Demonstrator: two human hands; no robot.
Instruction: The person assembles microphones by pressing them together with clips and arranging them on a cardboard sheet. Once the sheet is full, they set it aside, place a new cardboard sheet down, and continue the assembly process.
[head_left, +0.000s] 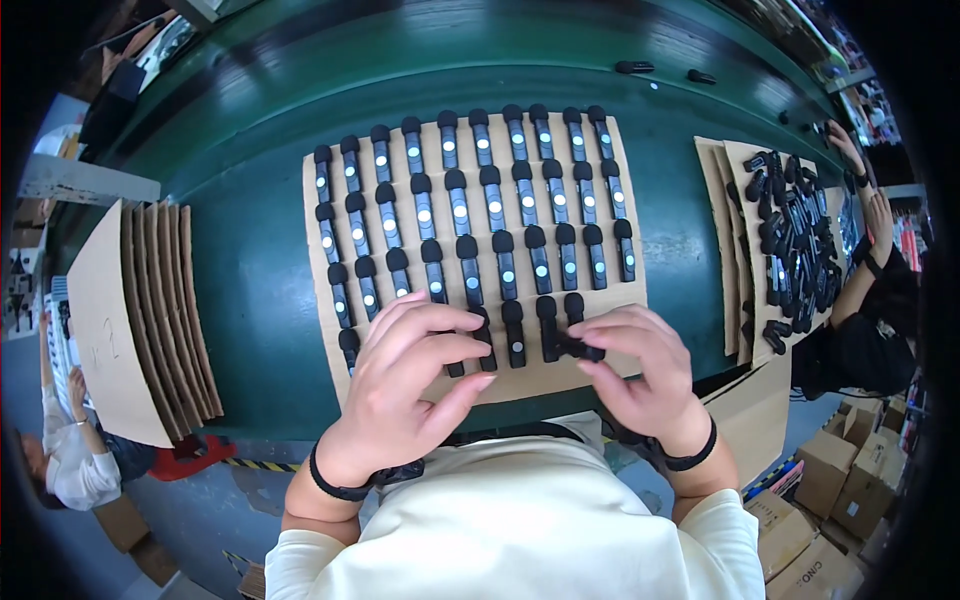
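Green worktop (pixel 250 260) spans mid-frame, cartons (pixel 866 488) lower right, left-hand grip (pixel 400 375) parted, right-hand grip (pixel 645 365) pinching a black device (pixel 582 348).

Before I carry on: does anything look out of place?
Yes: at least two black pieces lie loose on the far part of the table, apart from the neat rows on the cardboard.

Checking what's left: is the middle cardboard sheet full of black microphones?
Not full: the cardboard sheet bears rows of black microphones, but bare cardboard shows at the nearest row's right end.
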